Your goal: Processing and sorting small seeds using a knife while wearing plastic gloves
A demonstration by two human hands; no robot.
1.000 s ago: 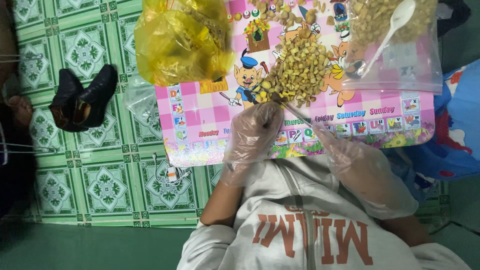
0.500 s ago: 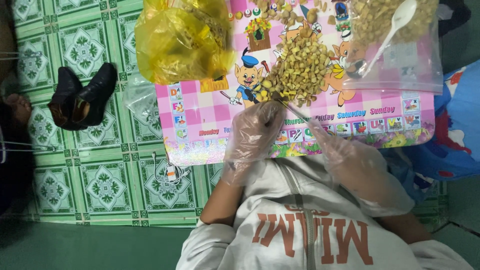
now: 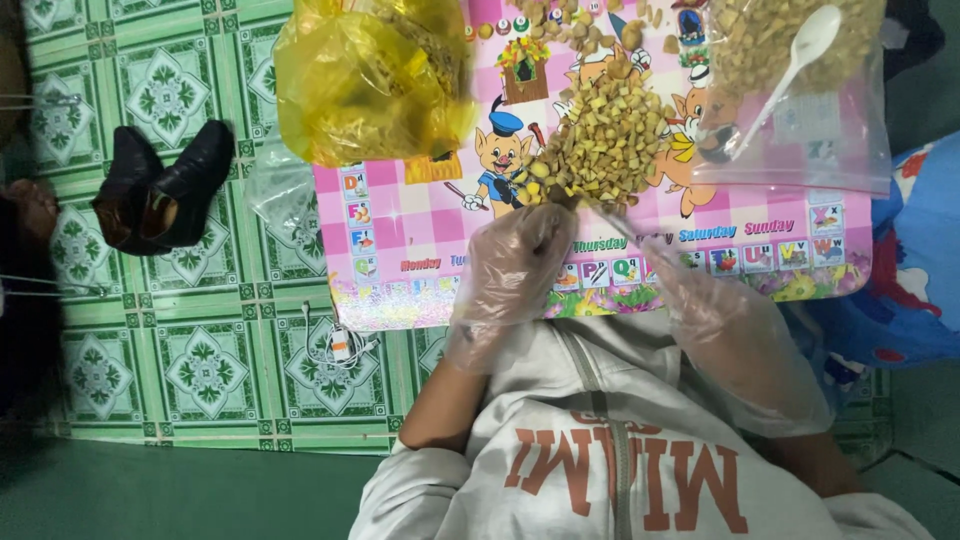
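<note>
Green patterned tile floor carries a pink cartoon mat, black shoes and a white cable

the left hand has edged slightly up toward the pile of small tan pieces.

The yellow bag and the clear bag are cut off at the mat's far edge. Loose plastic gloves blur both hands; what the right hand pinches is too thin to tell.
</note>
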